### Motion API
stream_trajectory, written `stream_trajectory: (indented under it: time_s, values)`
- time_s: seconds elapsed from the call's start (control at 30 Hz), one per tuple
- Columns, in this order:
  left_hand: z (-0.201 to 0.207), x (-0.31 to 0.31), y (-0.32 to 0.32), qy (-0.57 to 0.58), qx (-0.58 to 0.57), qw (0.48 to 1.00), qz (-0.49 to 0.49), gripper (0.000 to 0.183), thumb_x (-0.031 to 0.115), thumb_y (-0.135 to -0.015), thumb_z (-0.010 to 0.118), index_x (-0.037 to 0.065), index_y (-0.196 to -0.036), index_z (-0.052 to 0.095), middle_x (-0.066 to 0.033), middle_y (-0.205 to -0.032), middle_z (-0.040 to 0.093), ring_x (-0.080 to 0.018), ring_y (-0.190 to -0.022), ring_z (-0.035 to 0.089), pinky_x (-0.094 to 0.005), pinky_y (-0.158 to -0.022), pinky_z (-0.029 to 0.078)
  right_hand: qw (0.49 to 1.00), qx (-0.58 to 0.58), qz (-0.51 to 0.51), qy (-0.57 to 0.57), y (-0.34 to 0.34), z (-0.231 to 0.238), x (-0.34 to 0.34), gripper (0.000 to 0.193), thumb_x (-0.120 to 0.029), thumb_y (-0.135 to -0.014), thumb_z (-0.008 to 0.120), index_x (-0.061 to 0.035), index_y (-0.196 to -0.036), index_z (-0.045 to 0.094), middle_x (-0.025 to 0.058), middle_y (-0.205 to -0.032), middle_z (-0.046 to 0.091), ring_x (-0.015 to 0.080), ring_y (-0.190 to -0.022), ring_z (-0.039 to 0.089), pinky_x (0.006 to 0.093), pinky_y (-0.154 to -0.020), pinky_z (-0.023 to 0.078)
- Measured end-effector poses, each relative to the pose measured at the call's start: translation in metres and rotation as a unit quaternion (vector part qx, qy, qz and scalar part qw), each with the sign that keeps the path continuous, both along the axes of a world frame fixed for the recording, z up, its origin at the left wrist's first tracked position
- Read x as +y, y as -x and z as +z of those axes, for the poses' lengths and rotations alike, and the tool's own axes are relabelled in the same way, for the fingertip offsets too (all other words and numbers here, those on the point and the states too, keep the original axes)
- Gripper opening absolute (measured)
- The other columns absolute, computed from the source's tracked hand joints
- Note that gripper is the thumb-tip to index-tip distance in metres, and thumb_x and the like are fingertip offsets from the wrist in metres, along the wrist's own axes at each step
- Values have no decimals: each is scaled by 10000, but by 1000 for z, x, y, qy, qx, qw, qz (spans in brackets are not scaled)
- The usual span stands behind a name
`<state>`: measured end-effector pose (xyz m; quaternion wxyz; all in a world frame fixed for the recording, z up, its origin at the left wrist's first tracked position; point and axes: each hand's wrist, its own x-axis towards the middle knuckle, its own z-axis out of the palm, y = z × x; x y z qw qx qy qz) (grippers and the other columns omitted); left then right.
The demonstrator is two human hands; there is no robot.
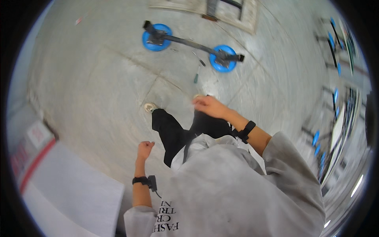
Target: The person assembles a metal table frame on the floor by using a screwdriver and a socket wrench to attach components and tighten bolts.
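My left hand (146, 149) hangs beside my left leg, its fingers curled in and nothing visible in them. My right hand (210, 106) is in front of my right thigh. Its fingers look bent but are smeared by motion, and no held thing can be made out. On the grey floor ahead lies a dark metal bar (189, 43) with a bracket and a round blue disc at each end, the left disc (162, 44) and the right disc (222, 68). Between it and my feet are a green-handled screwdriver (196, 77) and a black-handled tool (202, 62).
A worn, pale frame (248, 15) lies at the far edge. Along the right side stand several black bars with blue parts (331, 39) and stacked panels. A white board (75, 185) and a red-striped box (37, 164) are at the lower left.
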<state>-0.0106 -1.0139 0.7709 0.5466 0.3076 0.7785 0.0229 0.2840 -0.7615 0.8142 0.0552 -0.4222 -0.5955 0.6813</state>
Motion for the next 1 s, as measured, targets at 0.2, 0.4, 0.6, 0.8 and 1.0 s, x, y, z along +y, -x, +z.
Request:
stream_trajectory:
  time_s: [0.2,0.4,0.6,0.8,1.0]
  values:
    - [-45,33,120,-81,43,963,-253,309,268,-728,598,-28,-647,570,-172,-582,546,-281,-539,542,-362,-513,403,914,-251,-320,-14,-111,-101,-106,174,-183,-752,539,-23,-798,592,99,-684,595,200,-625,566,313,-592,450]
    - [-7,128,168,36,42,976,-210,245,256,-745,556,15,-714,586,-148,-653,585,-290,-629,570,-337,-576,435,925,-331,-165,83,-69,-138,-143,203,-195,-714,532,-13,-772,602,139,-703,608,268,-698,589,355,-637,456]
    - [-120,265,166,56,58,883,-462,222,259,-754,547,95,-896,594,-160,-731,601,-353,-751,571,-447,-660,450,925,-348,-152,-14,11,-290,-34,317,-266,-689,570,-9,-874,594,208,-855,595,354,-846,561,390,-759,446]
    - [-320,362,158,-57,65,811,-578,585,245,-759,547,93,-1266,297,-225,-934,575,-383,-881,545,-469,-746,440,886,-453,-94,-25,40,-426,43,410,-271,-705,571,8,-997,506,202,-1047,523,367,-981,504,431,-823,426]
    - [-432,439,158,-182,190,739,-620,567,237,-778,544,84,-1273,314,-186,-781,584,-330,-742,576,-421,-646,465,774,-557,-170,-248,29,-500,135,629,-246,-680,642,-2,-1178,346,182,-1134,438,355,-1031,467,454,-830,423]
